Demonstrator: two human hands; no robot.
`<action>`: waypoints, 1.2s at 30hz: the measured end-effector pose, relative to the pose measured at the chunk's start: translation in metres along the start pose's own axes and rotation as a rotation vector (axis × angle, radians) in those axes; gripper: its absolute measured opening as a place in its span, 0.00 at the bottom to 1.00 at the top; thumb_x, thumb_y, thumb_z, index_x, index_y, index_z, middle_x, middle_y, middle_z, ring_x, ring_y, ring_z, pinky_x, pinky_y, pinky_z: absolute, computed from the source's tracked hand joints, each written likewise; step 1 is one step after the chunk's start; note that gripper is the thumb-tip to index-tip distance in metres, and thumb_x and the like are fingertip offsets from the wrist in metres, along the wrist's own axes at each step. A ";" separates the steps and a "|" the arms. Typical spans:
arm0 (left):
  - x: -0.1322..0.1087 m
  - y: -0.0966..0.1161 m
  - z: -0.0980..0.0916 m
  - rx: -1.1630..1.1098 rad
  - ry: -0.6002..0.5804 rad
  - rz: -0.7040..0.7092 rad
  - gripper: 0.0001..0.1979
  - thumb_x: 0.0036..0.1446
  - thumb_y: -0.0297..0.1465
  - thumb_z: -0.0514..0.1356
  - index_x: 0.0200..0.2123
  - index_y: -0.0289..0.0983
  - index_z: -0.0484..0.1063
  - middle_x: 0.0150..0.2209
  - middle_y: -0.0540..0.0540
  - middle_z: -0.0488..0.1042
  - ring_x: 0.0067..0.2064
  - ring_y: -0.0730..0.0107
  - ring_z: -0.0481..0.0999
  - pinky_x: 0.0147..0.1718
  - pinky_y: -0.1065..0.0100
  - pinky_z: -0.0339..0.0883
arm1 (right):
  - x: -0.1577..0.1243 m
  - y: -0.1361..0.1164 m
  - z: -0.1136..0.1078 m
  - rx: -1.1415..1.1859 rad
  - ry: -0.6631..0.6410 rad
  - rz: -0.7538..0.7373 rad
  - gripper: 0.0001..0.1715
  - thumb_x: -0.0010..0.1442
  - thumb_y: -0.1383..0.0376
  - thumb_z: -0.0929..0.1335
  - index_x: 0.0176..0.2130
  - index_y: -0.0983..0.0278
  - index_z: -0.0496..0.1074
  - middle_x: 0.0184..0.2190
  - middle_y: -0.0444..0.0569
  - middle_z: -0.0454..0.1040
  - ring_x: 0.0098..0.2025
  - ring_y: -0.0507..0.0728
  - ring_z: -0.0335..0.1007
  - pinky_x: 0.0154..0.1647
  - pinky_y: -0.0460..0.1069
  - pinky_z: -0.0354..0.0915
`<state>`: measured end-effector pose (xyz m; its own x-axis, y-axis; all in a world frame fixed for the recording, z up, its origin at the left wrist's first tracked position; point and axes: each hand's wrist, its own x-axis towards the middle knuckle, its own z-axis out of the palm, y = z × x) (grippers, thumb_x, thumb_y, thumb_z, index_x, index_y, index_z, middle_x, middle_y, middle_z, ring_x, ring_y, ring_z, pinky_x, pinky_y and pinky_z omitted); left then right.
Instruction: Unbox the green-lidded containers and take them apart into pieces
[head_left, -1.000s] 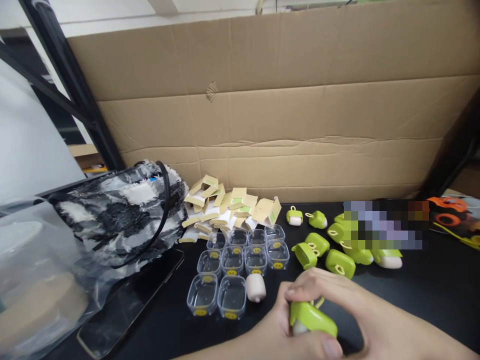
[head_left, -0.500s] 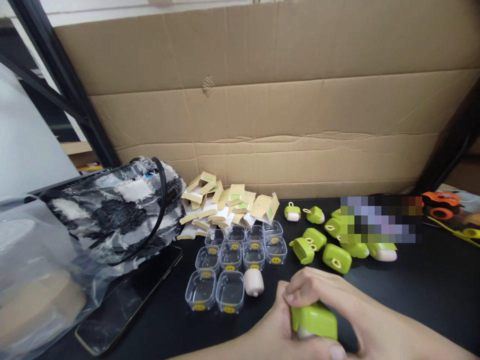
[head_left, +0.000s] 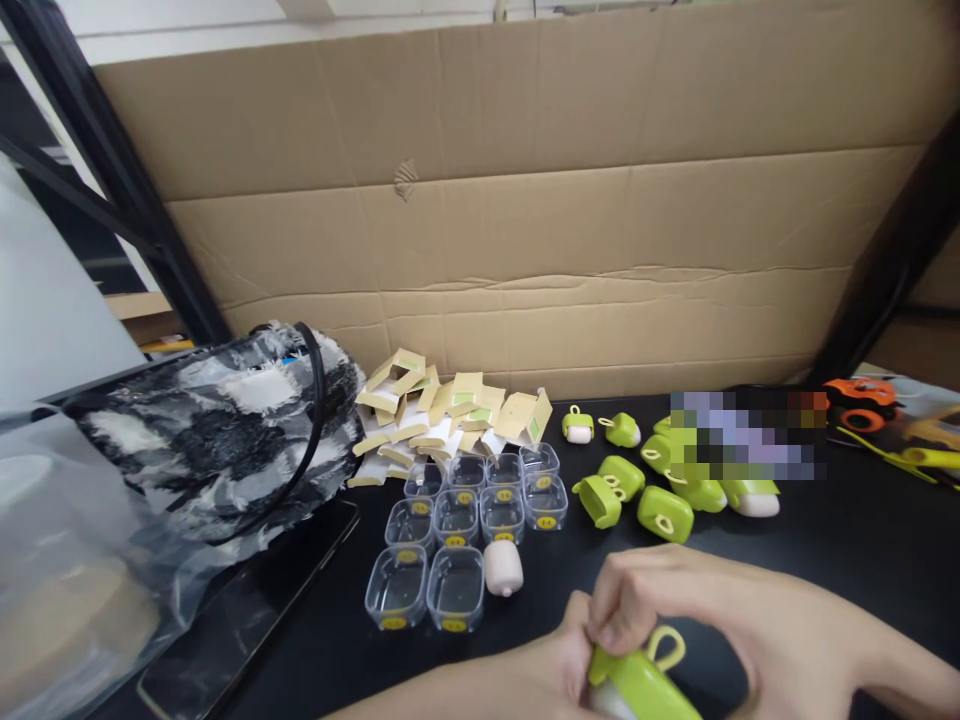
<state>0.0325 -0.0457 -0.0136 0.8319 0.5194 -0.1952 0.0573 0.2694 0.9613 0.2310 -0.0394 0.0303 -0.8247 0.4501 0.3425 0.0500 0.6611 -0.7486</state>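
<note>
Case (head_left: 646, 688) holds white piece (head_left: 606, 703); clear tubs (head_left: 457, 592) beside.

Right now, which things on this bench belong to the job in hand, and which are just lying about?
In use: lime-green plastic looped cap, gripped by left hand and right hand; loose green caps; beige rounded plug; clear plastic cups.
Lying about, seemingly: black-and-white fuzzy bag; dark flat tablet; orange toy vehicle; pile of tan card sleeves.

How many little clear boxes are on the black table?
10 clear boxes: four in the back row beside the cardboard pieces, four in the middle row, and two in front, left of the cream piece. None looks hidden.
</note>
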 end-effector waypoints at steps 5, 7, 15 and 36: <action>0.015 -0.028 -0.001 0.131 0.000 -0.055 0.41 0.36 0.42 0.71 0.53 0.37 0.59 0.39 0.50 0.61 0.51 0.58 0.65 0.50 0.59 0.59 | -0.004 0.011 -0.003 0.116 -0.097 0.026 0.26 0.42 0.62 0.76 0.41 0.65 0.71 0.39 0.51 0.77 0.38 0.57 0.74 0.40 0.50 0.69; 0.021 -0.031 0.002 0.251 0.034 -0.068 0.36 0.38 0.42 0.70 0.49 0.37 0.61 0.35 0.51 0.62 0.44 0.62 0.68 0.45 0.61 0.63 | -0.008 0.011 -0.009 0.196 -0.106 0.065 0.28 0.42 0.59 0.77 0.42 0.64 0.70 0.40 0.51 0.76 0.39 0.57 0.75 0.41 0.50 0.69; -0.019 0.036 0.002 1.039 0.361 0.250 0.16 0.50 0.32 0.64 0.42 0.38 0.66 0.46 0.45 0.66 0.42 0.63 0.69 0.42 0.62 0.63 | 0.011 0.032 -0.058 -0.164 0.628 0.276 0.24 0.56 0.55 0.70 0.46 0.58 0.58 0.42 0.49 0.71 0.43 0.57 0.71 0.43 0.51 0.68; -0.014 0.035 -0.018 1.848 0.527 0.358 0.01 0.51 0.27 0.57 0.29 0.36 0.68 0.34 0.47 0.71 0.38 0.62 0.67 0.37 0.64 0.62 | 0.065 0.088 -0.105 -0.925 0.241 0.869 0.17 0.56 0.55 0.69 0.40 0.66 0.75 0.42 0.57 0.78 0.46 0.65 0.73 0.45 0.55 0.66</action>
<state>0.0126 -0.0291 0.0197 0.7336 0.5937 0.3307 0.6558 -0.7461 -0.1153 0.2414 0.1111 0.0465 -0.2081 0.9719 0.1099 0.9648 0.2224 -0.1405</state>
